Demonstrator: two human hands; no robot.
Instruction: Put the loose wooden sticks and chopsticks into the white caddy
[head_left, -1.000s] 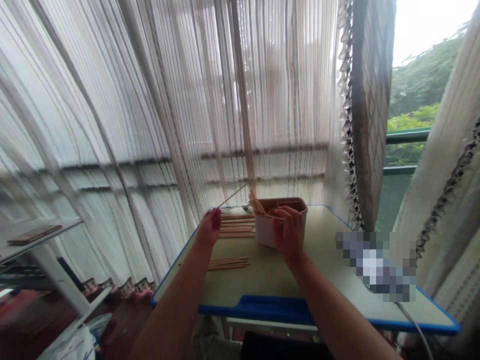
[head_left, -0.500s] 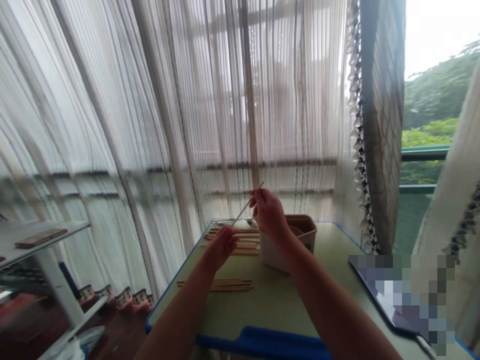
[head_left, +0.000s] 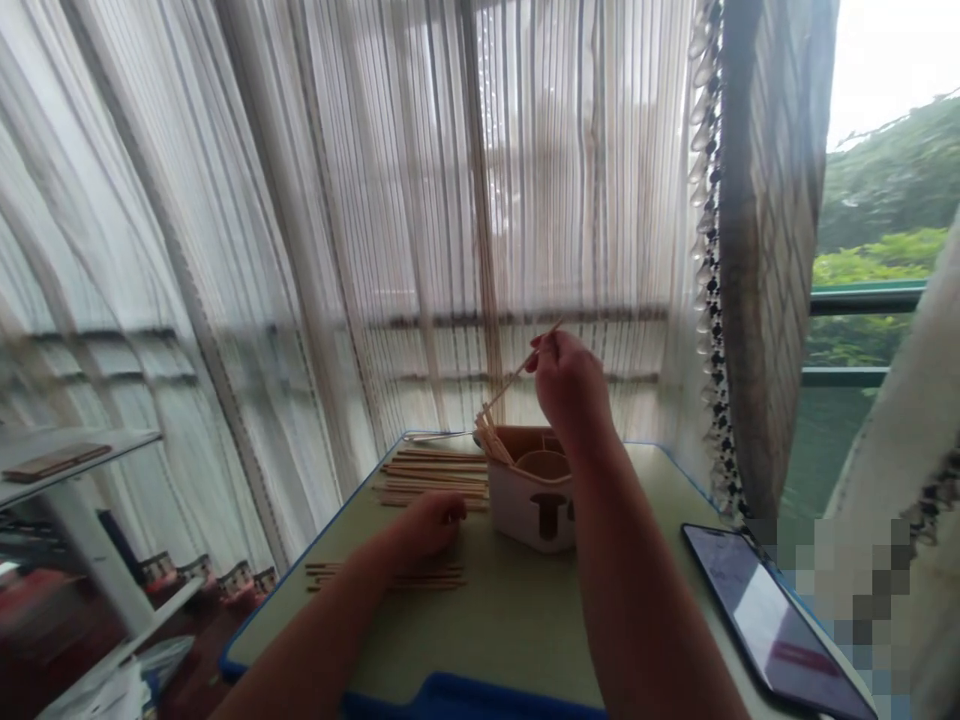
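Observation:
My right hand [head_left: 571, 385] is raised above a white utensil holder [head_left: 525, 505] with a brown inside, pinching the upper end of a chopstick [head_left: 512, 378]. That chopstick slants down to the left, its lower end by the tips of other chopsticks [head_left: 493, 440] standing in the holder's left compartment. To the left of the holder, my left hand [head_left: 435, 522] is low over the table with curled fingers and nothing visible in it. Beyond it lie several chopsticks [head_left: 427, 468] side by side. A second, smaller row of chopsticks [head_left: 442, 577] is partly hidden by my left forearm.
A shiny metal utensil [head_left: 435, 437] lies at the far edge of the pale table [head_left: 525, 620], which has a blue rim. At the right lies a phone [head_left: 772, 610]. Sheer curtains [head_left: 420, 250] hang behind, and a white shelf [head_left: 82, 455] stands to the left.
My right hand has moved up and right with the chopstick, drawing it away from my left hand. My left hand has dropped lower. The view has shifted, showing more of the holder.

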